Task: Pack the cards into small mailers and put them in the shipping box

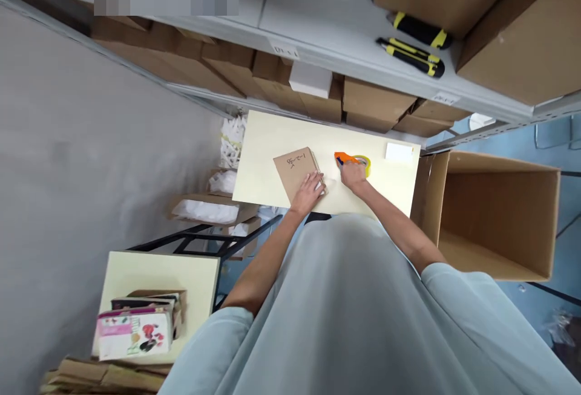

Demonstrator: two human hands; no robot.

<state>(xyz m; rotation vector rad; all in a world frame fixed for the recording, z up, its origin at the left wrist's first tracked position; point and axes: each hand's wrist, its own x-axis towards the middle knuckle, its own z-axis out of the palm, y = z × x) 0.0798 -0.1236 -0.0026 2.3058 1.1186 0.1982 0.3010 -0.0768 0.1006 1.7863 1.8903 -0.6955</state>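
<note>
A small cardboard box (pixel 294 168) with handwriting on its top lies at an angle on the cream tabletop (pixel 385 192). My left hand (pixel 309 191) rests on the box's near right corner, fingers stretched out and apart. To the right, my right hand (pixel 353 173) is closed around an orange tape dispenser (pixel 345 157) that carries a yellow-edged roll of tape. The dispenser is over the table, apart from the box. My palm hides its handle. A clear strip seems to show at the box's right edge, too blurred to tell.
A white box (pixel 399 152) lies at the table's right end. Beyond the table stand shelves with cardboard boxes (pixel 381 101) and two utility knives (pixel 413 56). A large open carton (pixel 499 219) is at right. Lower left, a side table (pixel 195 274) bears printed boxes (pixel 136 331).
</note>
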